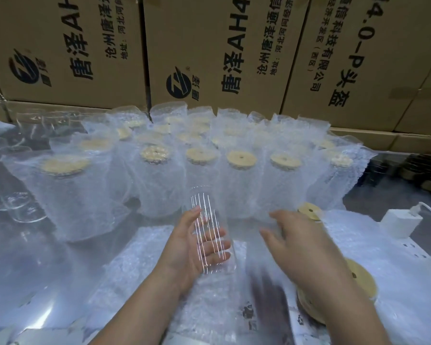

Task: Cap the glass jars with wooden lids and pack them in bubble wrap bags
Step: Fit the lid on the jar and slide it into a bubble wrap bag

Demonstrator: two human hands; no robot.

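Counter under bubble wrap, bagged jars far, cardboard boxes behind, left grip holding glass jar, right grip wide.

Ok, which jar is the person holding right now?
The bare glass jar at front centre, in the left hand: no wooden lid and no bubble wrap bag, unlike the capped, bagged jars in rows behind it.

Left hand grips a glass jar (motion-blurred).
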